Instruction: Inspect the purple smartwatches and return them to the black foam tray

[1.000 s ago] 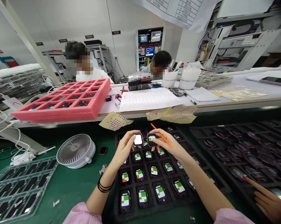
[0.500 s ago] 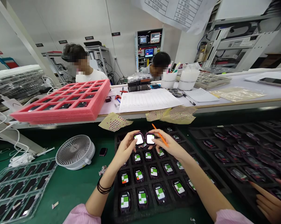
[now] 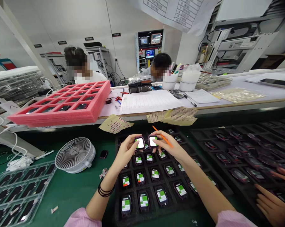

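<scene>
My left hand [image 3: 127, 148] grips a smartwatch [image 3: 140, 143] with a white lit screen, its thumb on the glass. Close beside it, a second smartwatch [image 3: 153, 141], also lit white, is in my right hand [image 3: 167, 145]. An orange pen [image 3: 163, 136] is tucked across the fingers of that same right hand. Both watches are held above a black foam tray [image 3: 144, 219], where several more watches [image 3: 143, 201] lie in slots with green and white screens.
A round grey fan [image 3: 75, 155] and a clear plastic tray [image 3: 42, 203] are on the green surface at left. Pink foam [image 3: 50, 119] rests on the shelf ahead. Another person's hand [image 3: 272, 201] is over the dark tray [image 3: 227, 171] at right.
My two hands have moved slightly apart, each still holding its watch. At right, the other person's hands have shifted over the dark tray. The view has moved a little.
</scene>
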Available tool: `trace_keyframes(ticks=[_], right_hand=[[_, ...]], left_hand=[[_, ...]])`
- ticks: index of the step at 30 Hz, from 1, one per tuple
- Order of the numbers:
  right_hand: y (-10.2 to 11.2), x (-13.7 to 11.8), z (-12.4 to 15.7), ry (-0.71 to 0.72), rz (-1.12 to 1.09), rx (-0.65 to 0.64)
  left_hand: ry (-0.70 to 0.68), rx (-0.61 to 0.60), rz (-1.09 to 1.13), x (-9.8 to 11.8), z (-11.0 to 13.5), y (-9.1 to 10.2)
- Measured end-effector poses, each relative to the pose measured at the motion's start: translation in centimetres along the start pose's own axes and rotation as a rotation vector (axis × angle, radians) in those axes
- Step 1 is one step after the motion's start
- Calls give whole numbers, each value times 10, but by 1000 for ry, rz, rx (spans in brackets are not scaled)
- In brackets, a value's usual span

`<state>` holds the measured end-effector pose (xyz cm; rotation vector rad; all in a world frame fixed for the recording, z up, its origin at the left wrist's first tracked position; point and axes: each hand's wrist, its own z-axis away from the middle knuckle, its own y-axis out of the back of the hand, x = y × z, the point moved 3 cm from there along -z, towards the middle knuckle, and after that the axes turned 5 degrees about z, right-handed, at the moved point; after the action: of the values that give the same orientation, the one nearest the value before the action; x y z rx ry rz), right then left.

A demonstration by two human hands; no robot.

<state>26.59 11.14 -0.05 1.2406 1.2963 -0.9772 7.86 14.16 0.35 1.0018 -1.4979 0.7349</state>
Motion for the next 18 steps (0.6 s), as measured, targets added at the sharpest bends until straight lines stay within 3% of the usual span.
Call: trace_keyframes(ticks=[9,18], right_hand=[[0,-5,3,-42,15,133],[2,2,0,-15,10,-23]], left_hand=[[54,16,11,-4,1,-2],[20,-66,70,-3,0,-6]])
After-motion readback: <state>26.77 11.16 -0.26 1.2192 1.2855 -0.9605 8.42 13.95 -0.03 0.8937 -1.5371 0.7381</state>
